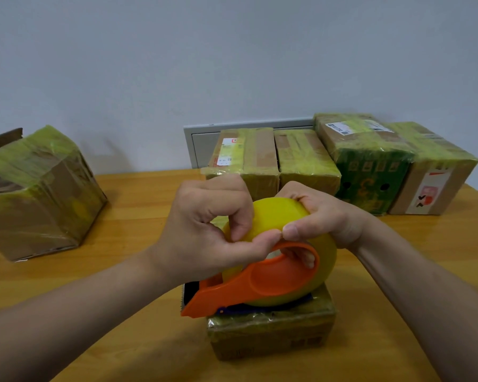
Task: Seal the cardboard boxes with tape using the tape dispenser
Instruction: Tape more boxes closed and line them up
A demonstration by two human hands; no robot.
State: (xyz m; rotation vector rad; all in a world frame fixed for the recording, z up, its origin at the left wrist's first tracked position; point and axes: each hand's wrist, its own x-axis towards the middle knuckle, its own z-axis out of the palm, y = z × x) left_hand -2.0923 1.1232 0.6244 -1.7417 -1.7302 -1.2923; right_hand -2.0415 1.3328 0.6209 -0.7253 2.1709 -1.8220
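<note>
An orange tape dispenser point(249, 285) with a big roll of yellow tape point(282, 216) rests on a small taped cardboard box point(271, 334) near the table's front edge. My right hand point(323, 216) grips the roll from the right, fingers curled through the dispenser's handle opening and thumb on the roll's face. My left hand point(213, 230) lies on the roll's left side, its fingertips and thumb pinching at the tape surface. The dispenser's toothed blade end points left.
A larger taped box point(36, 194) with a loose flap stands at the left. Several taped boxes point(340, 161) line the back right against the wall, with a grey panel point(202, 139) behind them. Bare wooden table point(138, 205) shows between the boxes.
</note>
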